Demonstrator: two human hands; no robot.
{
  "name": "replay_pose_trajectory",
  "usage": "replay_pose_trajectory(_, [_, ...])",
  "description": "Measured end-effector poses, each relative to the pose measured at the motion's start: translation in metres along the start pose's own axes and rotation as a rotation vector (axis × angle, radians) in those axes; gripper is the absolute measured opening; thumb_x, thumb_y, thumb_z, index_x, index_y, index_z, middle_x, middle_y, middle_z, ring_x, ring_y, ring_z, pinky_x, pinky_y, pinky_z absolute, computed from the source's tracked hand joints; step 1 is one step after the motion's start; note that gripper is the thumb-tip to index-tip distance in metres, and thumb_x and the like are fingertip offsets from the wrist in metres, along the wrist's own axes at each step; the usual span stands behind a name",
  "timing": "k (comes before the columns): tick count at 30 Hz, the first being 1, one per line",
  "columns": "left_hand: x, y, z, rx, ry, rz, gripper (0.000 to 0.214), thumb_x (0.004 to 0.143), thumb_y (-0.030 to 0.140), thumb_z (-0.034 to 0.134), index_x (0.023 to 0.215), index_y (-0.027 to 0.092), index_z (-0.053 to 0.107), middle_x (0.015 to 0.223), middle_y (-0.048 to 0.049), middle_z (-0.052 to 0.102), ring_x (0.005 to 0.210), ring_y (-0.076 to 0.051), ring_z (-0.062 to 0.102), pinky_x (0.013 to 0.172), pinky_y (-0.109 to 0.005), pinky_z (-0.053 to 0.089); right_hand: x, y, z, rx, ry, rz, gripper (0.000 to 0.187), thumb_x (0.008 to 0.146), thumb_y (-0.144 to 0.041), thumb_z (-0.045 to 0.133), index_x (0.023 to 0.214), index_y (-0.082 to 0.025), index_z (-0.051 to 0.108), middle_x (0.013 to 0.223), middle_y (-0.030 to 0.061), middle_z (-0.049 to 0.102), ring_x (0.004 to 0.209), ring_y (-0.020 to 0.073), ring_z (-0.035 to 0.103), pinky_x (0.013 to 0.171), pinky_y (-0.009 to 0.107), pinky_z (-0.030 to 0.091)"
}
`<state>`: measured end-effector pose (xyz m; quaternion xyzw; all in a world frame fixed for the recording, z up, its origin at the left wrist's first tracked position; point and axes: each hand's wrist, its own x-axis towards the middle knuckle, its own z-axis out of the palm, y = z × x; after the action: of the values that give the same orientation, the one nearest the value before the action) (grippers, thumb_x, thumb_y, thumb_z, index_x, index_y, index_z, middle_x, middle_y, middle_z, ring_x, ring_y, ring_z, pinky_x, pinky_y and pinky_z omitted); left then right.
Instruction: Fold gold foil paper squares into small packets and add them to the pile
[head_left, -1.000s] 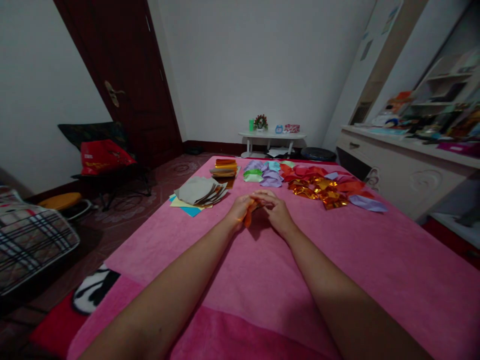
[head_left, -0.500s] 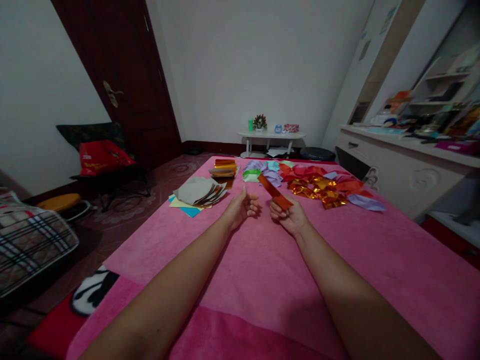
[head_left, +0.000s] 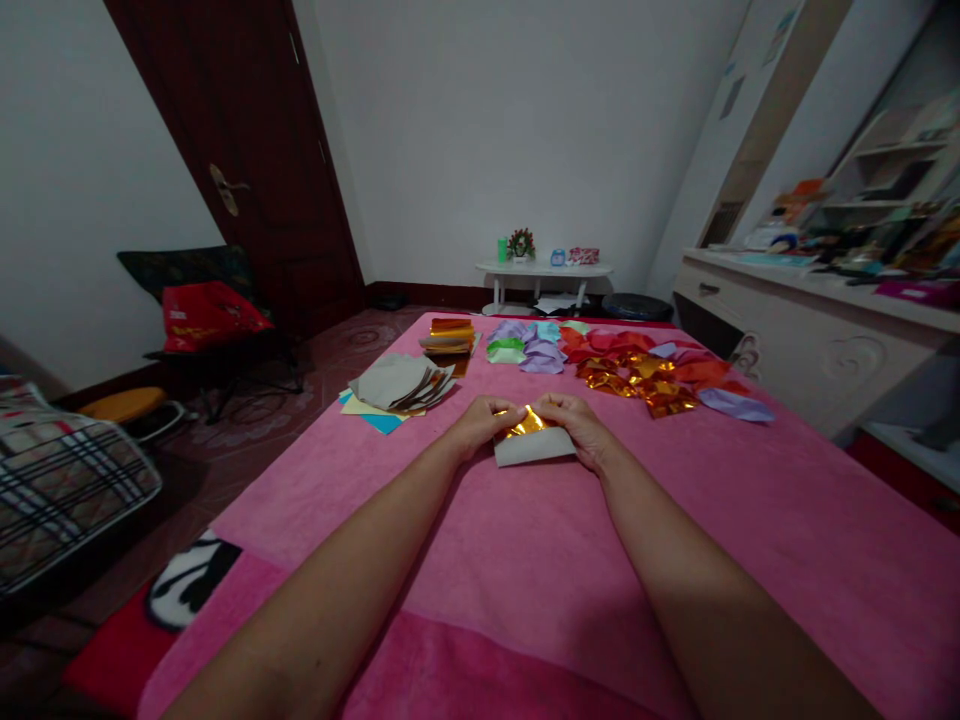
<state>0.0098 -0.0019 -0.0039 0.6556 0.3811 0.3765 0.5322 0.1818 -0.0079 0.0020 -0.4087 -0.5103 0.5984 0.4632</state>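
Note:
Between my hands is a sheet of gold foil paper (head_left: 535, 447), its shiny side showing at the top and a pale grey band along the near edge. My left hand (head_left: 484, 424) grips its left side, thumb on the gold face. On the opposite side my right hand (head_left: 576, 425) pinches the upper right part. Fingers behind the paper are hidden. Left of my hands lies a fanned stack of grey-backed paper (head_left: 394, 381), over yellow and blue sheets (head_left: 384, 422). Beyond it sits a pile of gold and orange foil paper (head_left: 450, 340).
Folded gold foil pieces (head_left: 637, 380), lilac ones (head_left: 544, 357) and red ones (head_left: 611, 345) lie across the far right of the pink cloth (head_left: 517, 560). A white dresser (head_left: 795, 330) stands to the right. A low white table (head_left: 544, 269) is by the wall.
The narrow orange-gold strip in my right hand now shows as a wider sheet with a grey band. My left hand has closed on its left side, and my hands are nearer each other.

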Motion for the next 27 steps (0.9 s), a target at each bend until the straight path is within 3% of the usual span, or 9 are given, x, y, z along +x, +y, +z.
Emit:
replay_pose_trajectory(6, [0.006, -0.009, 0.004, 0.258, 0.195, 0.171, 0.033, 0.076, 0.04, 0.059, 0.063, 0.011, 0.064, 0.055, 0.001, 0.052, 0.053, -0.009, 0.042, 0.051, -0.022, 0.027, 0.001, 0.004, 0.004, -0.061, 0.076, -0.055, 0.031, 0.052, -0.037, 0.08, 0.062, -0.016, 0.059, 0.052, -0.0022, 0.059, 0.044, 0.0102, 0.048, 0.044, 0.022, 0.033])
replay_pose_trajectory(11, [0.006, -0.008, 0.003, 0.425, 0.331, 0.255, 0.032, 0.079, 0.035, 0.055, 0.057, 0.013, 0.059, 0.053, 0.0023, 0.047, 0.054, -0.009, 0.039, 0.053, -0.023, 0.024, 0.008, 0.01, 0.0, -0.086, 0.234, -0.152, 0.03, 0.053, -0.04, 0.078, 0.059, -0.017, 0.059, 0.051, -0.0032, 0.057, 0.045, 0.0101, 0.046, 0.045, 0.023, 0.03])
replay_pose_trajectory(15, [0.007, -0.007, 0.004, 0.485, 0.365, 0.281, 0.033, 0.082, 0.034, 0.051, 0.055, 0.014, 0.055, 0.053, 0.0026, 0.046, 0.053, -0.009, 0.041, 0.053, -0.023, 0.026, 0.013, 0.013, -0.005, -0.082, 0.32, -0.195, 0.03, 0.056, -0.042, 0.076, 0.059, -0.017, 0.059, 0.049, -0.0041, 0.055, 0.045, 0.0103, 0.044, 0.045, 0.023, 0.029])
replay_pose_trajectory(27, [0.01, -0.012, -0.001, 0.504, 0.501, 0.274, 0.041, 0.082, 0.038, 0.051, 0.048, 0.015, 0.042, 0.048, 0.0041, 0.037, 0.049, -0.009, 0.034, 0.05, -0.024, 0.021, 0.015, 0.017, -0.011, -0.068, 0.386, -0.241, 0.036, 0.064, -0.053, 0.067, 0.058, -0.019, 0.056, 0.046, -0.0026, 0.052, 0.04, 0.0121, 0.043, 0.041, 0.025, 0.03])
